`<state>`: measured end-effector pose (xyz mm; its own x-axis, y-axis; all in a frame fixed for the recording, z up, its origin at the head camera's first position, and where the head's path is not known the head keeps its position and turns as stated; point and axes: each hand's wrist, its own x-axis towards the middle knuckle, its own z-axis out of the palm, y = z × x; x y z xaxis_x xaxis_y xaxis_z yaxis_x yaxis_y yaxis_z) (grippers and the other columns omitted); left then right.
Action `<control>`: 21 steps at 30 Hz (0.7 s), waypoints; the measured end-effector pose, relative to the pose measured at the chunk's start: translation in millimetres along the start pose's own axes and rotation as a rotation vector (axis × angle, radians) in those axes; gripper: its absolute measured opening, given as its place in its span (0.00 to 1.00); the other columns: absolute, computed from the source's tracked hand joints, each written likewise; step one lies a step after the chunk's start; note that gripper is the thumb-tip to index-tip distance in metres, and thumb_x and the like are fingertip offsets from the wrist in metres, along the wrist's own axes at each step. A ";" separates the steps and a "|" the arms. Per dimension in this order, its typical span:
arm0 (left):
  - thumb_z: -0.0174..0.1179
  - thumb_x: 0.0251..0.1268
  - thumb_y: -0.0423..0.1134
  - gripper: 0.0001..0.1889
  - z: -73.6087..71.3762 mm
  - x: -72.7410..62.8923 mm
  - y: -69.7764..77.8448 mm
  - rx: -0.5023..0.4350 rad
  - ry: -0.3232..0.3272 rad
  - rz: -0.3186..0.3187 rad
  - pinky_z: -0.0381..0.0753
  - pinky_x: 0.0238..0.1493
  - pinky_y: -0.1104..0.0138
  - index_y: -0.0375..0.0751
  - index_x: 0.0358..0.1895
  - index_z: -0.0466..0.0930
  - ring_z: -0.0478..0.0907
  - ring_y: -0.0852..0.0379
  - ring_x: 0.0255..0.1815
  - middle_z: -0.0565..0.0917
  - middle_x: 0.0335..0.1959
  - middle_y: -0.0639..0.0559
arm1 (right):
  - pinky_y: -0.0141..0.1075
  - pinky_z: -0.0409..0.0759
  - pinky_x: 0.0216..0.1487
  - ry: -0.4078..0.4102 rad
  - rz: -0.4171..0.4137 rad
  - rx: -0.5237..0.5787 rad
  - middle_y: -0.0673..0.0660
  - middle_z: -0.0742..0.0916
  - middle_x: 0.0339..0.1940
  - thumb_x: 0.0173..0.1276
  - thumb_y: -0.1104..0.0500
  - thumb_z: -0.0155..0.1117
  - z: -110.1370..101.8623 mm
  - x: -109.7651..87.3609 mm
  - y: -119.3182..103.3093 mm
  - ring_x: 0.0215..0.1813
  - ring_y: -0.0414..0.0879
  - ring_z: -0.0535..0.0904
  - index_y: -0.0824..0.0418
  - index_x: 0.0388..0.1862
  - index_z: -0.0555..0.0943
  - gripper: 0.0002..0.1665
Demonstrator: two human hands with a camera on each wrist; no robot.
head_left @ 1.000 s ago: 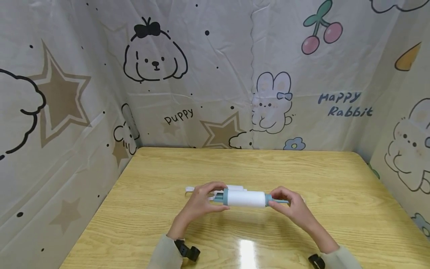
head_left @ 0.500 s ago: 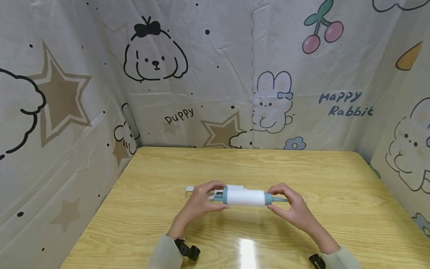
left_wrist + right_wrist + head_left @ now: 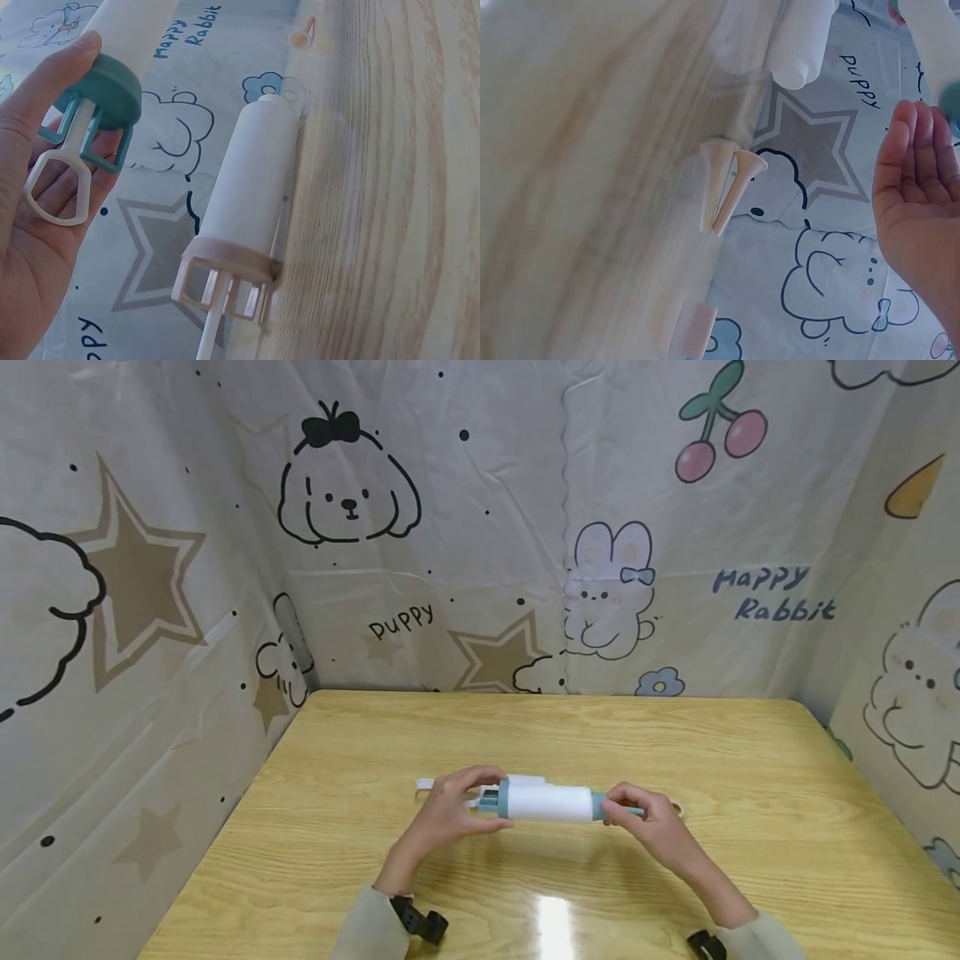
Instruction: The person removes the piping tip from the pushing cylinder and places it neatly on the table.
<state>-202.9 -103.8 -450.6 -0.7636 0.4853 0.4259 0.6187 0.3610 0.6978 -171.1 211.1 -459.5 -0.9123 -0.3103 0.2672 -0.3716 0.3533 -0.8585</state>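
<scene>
Both hands hold a large white syringe (image 3: 551, 803) level above the table; it has teal ends and a thin teal nozzle (image 3: 637, 811). My left hand (image 3: 442, 814) grips the teal collar (image 3: 112, 94) at the plunger end, thumb on one side and fingers round the other. A white plunger with a loop handle (image 3: 60, 187) sticks out there. My right hand (image 3: 652, 822) pinches the nozzle near its base, its fingertips partly hiding it. Behind, on the table, lies a second white syringe (image 3: 247, 172) with a beige collar (image 3: 229, 259), partly covered by the left hand in the head view.
A beige cone-shaped nozzle (image 3: 739, 191) lies on the glossy wooden table (image 3: 360, 735), its reflection beside it. A small pale pink piece (image 3: 694, 330) lies farther along. A printed cloth (image 3: 487, 527) hangs around the back and sides.
The right fingers opened wide round the teal front end, and now they have closed together on the nozzle, slightly farther right. The left hand and syringe have hardly moved.
</scene>
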 end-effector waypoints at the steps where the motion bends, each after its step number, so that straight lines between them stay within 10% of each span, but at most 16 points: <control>1: 0.76 0.49 0.41 0.27 0.0 -0.4 -0.2 -0.001 0.000 0.001 0.85 0.54 0.54 0.45 0.55 0.79 0.84 0.49 0.52 0.85 0.53 0.46 | 0.33 0.86 0.42 0.000 -0.002 0.002 0.45 0.85 0.37 0.74 0.62 0.55 0.0 -0.2 0.3 0.40 0.36 0.82 0.62 0.41 0.80 0.07; 14: 0.76 0.49 0.42 0.27 -2.5 -1.4 -1.3 -0.009 0.001 -0.010 0.85 0.55 0.57 0.42 0.55 0.79 0.84 0.50 0.52 0.85 0.53 0.47 | 0.21 0.80 0.51 0.152 -0.341 -0.164 0.50 0.85 0.47 0.55 0.72 0.73 4.8 -0.2 4.5 0.50 0.29 0.79 0.58 0.52 0.80 0.26; 21: 0.76 0.50 0.42 0.28 -3.3 -1.1 -1.0 -0.013 0.002 -0.018 0.85 0.55 0.55 0.40 0.56 0.79 0.84 0.50 0.53 0.85 0.54 0.46 | 0.19 0.77 0.56 0.149 -0.376 -0.179 0.53 0.83 0.51 0.51 0.73 0.75 4.9 1.1 5.7 0.56 0.27 0.76 0.62 0.55 0.78 0.31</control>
<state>-203.3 -107.3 -449.9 -0.7748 0.4773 0.4147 0.6026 0.3588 0.7128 -173.4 208.4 -466.2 -0.7182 -0.3203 0.6178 -0.6942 0.3916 -0.6040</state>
